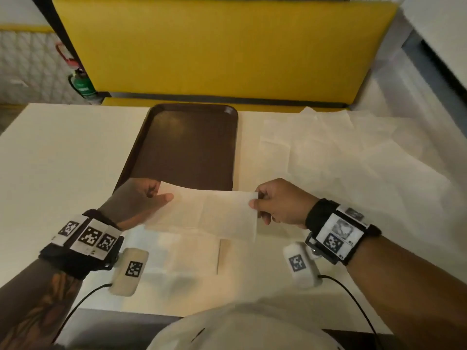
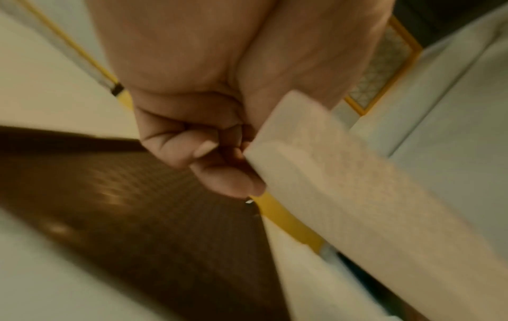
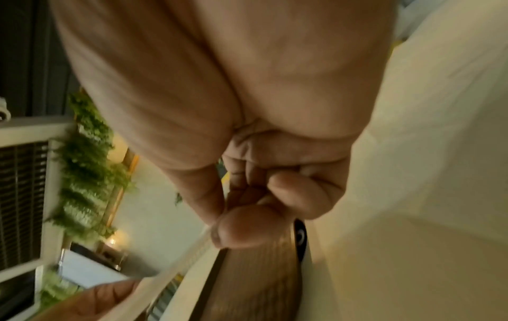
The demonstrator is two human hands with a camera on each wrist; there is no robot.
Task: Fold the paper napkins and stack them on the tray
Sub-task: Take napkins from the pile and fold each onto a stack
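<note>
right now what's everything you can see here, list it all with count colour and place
tray: one, dark brown, empty, centre of the table
held napkin: one, white, in the air between both hands, near edge of the tray
loose napkins: several, white, unfolded, overlapping, right of the tray
table: one, white
bench seat: one, yellow, behind the table
bottle: one, green, on the floor far left
left hand: pinches the napkin's left end
right hand: pinches the napkin's right end

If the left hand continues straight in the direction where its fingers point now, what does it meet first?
Most likely the brown tray. The left hand, pinching the napkin, points forward and slightly right over the tray's near edge. Its height above the tray is unclear, so it might pass over.
</note>
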